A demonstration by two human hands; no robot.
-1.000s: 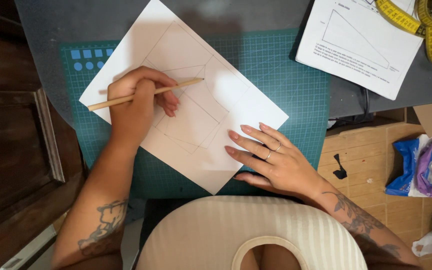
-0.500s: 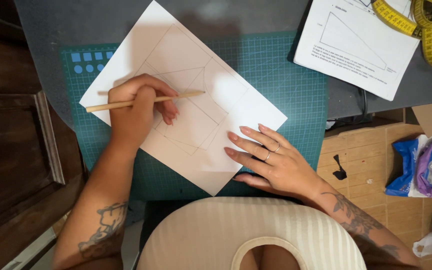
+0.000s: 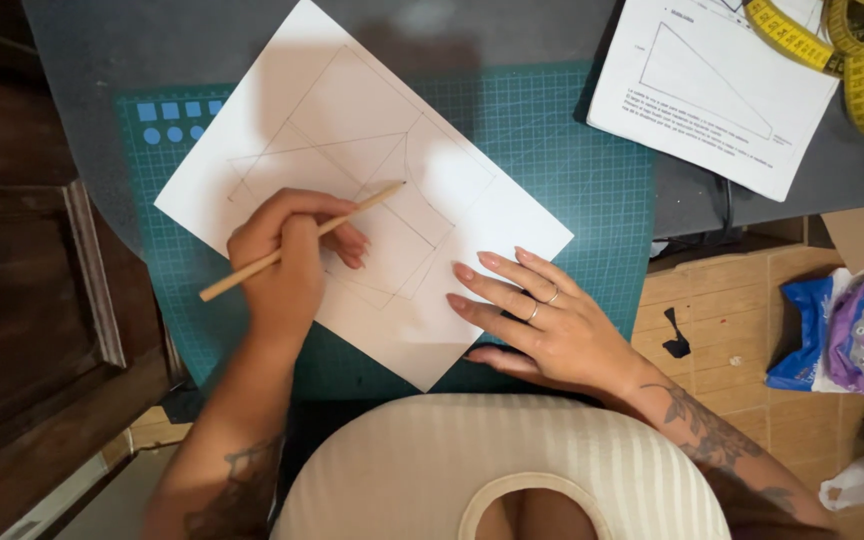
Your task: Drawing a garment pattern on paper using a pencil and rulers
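Note:
A white sheet of paper (image 3: 352, 110) with pencilled straight lines lies tilted on a green cutting mat (image 3: 562, 160). My left hand (image 3: 287, 255) grips a wooden pencil (image 3: 252, 270), its tip resting on the drawn lines near the sheet's middle. My right hand (image 3: 542, 320) lies flat with fingers spread on the sheet's lower right corner, pressing it down; two rings show on its fingers.
A second printed sheet (image 3: 712, 85) with a triangle diagram lies at the upper right, a yellow tape measure (image 3: 832, 50) across it. A dark wooden frame (image 3: 32, 300) stands left. On the floor at right lie cardboard (image 3: 732, 310) and blue and purple bags (image 3: 847, 330).
The left hand has tilted the pencil, its tip swinging a little down and along the drawn lines. The right hand stays put on the paper.

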